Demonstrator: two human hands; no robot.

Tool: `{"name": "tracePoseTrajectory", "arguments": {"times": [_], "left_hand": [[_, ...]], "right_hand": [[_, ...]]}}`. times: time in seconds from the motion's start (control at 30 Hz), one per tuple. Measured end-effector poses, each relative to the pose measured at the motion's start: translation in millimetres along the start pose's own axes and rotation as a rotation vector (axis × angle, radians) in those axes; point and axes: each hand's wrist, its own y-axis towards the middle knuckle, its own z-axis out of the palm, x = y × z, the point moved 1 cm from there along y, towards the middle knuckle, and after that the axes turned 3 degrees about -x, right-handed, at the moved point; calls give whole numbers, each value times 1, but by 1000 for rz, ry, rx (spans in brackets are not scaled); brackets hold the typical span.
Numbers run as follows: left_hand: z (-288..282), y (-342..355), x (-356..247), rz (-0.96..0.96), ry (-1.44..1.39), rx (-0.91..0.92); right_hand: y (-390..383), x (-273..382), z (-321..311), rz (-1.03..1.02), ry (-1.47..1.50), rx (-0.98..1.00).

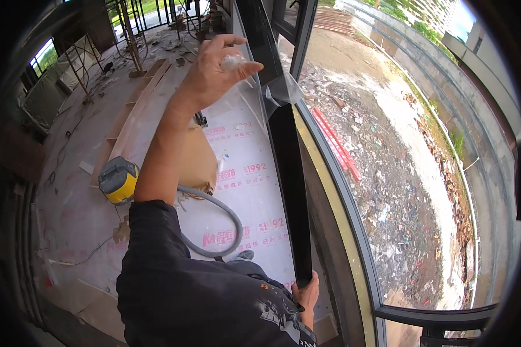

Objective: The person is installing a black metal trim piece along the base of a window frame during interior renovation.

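Observation:
A long glossy black strip panel (292, 191) runs along the window side, from the top of the view down to my right hand. My left hand (223, 61) is raised beside its upper part, thumb and fingers curled round a crumpled wad of clear plastic film (233, 61). More clear film lies loose and wrinkled across the panel around its upper middle, with a lifted flap at the window side. Low down, my right hand (308, 292) grips the panel's near end; some of its fingers are hidden behind the panel.
To my right stands a dark window frame (353, 231), with rubble outside. On the printed sheeting over the floor lie a yellow-and-black vacuum (118, 180), its grey hose (234, 222), brown cardboard (197, 162) and a long wooden frame (134, 110). Scaffolding (130, 40) stands farther back.

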Motion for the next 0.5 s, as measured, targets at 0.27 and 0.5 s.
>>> {"name": "tracePoseTrajectory", "arguments": {"times": [0.27,0.5], "left_hand": [[111,-47,45,-111,183,426],[114,-48,69,-253,-36,665]], "right_hand": [[-8,-18,60,74,-45,-39],[-10,-23,73,118,165,1]]}}
